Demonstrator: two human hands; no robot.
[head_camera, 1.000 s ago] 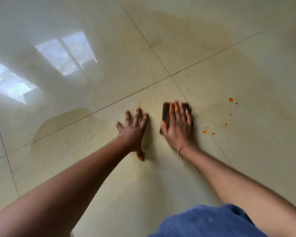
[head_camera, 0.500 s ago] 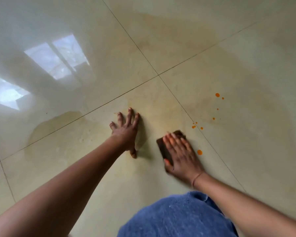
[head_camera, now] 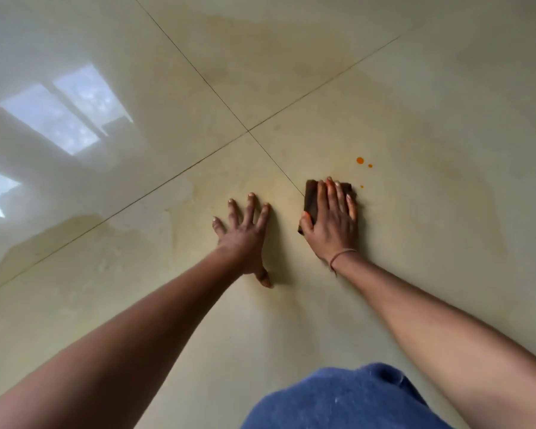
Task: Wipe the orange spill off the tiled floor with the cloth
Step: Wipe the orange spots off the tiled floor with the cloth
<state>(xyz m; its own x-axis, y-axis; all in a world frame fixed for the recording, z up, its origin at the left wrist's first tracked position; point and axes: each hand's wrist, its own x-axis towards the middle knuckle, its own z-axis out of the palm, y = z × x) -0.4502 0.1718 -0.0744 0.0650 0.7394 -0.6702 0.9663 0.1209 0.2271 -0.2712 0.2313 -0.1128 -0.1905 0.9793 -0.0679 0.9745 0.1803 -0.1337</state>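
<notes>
A dark brown folded cloth (head_camera: 310, 201) lies on the glossy cream tiled floor (head_camera: 291, 88), just right of a grout line. My right hand (head_camera: 330, 222) presses flat on it with straight fingers and covers most of it. Small orange drops (head_camera: 360, 160) dot the tile a little beyond and to the right of the cloth, one tiny drop right at its far right corner. My left hand (head_camera: 245, 235) rests flat on the floor with spread fingers, a hand's width left of the cloth.
A pale yellowish wet smear (head_camera: 415, 196) spreads over the tiles around both hands. Grout lines cross just beyond the hands. A window reflection (head_camera: 68, 109) shines on the left tiles. My blue-clad knee (head_camera: 338, 400) is at the bottom edge.
My right hand has pushed the cloth forward, away from me, over the drops near the grout line; fewer orange drops show now. My left hand has stayed planted on the floor.
</notes>
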